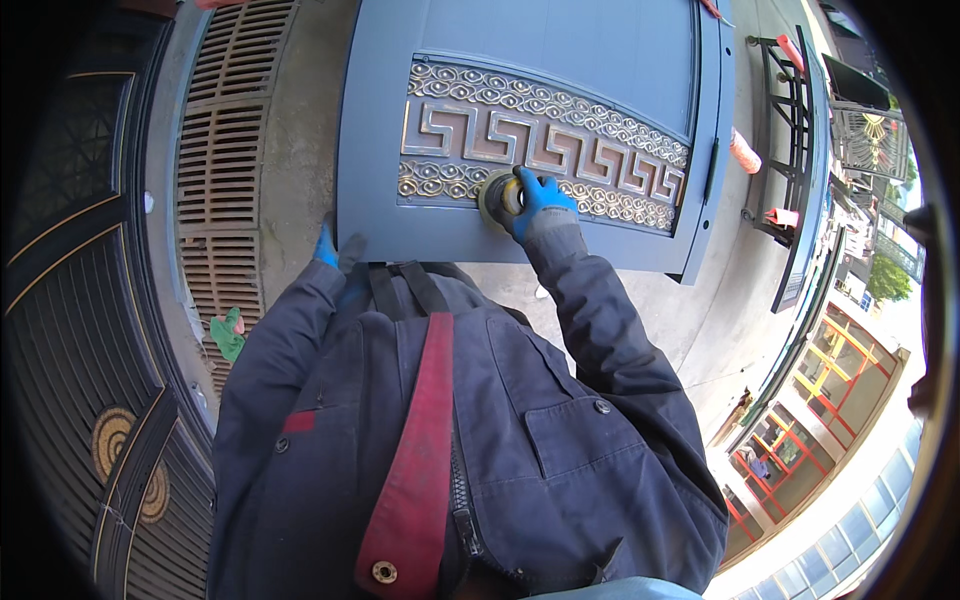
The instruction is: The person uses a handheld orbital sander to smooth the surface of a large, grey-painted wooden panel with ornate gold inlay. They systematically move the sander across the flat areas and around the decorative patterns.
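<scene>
In front of me lies a blue-grey door panel (560, 38), flat, with a raised band of gold and silver key-pattern ornament (545, 145) across its near part. My right hand (543, 197), in a blue and grey work glove, is closed around a round, disc-like tool (497, 200) with an olive rim and a yellow ring. The tool rests at the lower border of the ornament; its underside is hidden. My left hand (340, 250), gloved alike, holds the near left corner of the panel, its fingers partly out of sight.
A rusty slotted floor grating (220, 165) runs along the left, beside a dark door with gold trim (85, 300). A green cloth (228, 334) lies on the grating. At right stands a black metal rack (785, 130) with pink-red rollers on its arms.
</scene>
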A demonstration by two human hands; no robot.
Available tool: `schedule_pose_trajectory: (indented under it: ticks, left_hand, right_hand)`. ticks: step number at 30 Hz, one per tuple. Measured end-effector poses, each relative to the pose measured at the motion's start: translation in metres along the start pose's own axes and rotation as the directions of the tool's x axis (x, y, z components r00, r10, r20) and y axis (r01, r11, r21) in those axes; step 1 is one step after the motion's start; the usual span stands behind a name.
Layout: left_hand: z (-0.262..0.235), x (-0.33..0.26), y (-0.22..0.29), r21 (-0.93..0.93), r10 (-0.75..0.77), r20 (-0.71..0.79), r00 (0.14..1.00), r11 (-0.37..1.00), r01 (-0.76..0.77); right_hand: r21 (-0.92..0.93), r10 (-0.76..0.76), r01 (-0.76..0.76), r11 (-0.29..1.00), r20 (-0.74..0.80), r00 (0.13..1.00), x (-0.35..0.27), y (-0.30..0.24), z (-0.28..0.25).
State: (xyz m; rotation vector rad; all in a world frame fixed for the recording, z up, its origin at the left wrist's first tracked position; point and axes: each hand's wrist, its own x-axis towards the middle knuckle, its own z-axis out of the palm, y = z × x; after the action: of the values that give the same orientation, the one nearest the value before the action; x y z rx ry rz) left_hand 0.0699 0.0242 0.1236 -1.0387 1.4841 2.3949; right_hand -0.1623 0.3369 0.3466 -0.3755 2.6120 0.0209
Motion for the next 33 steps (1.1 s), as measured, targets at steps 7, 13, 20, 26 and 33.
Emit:
schedule_pose_trajectory:
  ticks: [7, 13, 20, 26, 33]
  left_hand:
    - [-0.016, 0.015, -0.019, -0.014, -0.009, -0.03, 1.0, 1.0, 0.009]
    - [-0.002, -0.005, 0.001, 0.18, 0.115, -0.082, 0.99, 0.979, -0.099]
    - [-0.006, 0.006, 0.0, 0.103, 0.106, 0.053, 0.993, 0.988, -0.111]
    - [-0.003, -0.001, -0.003, 0.136, 0.058, -0.012, 0.998, 0.989, -0.056]
    - [0.006, -0.007, 0.006, 0.121, -0.012, -0.084, 0.996, 0.992, 0.022]
  right_hand:
    - [0.044, -0.012, 0.012, 0.999, -0.005, 1.0, -0.004, 0.008, -0.005]
    - [0.047, -0.051, 0.049, 0.998, 0.048, 0.998, -0.007, 0.016, -0.004]
    - [0.005, 0.008, -0.009, 1.0, 0.047, 0.999, -0.008, 0.03, -0.004]
    - [0.069, 0.086, -0.085, 0.994, -0.019, 0.996, -0.003, 0.033, -0.002]
    - [0.035, 0.095, -0.094, 0.995, -0.032, 0.995, -0.003, 0.046, -0.005]
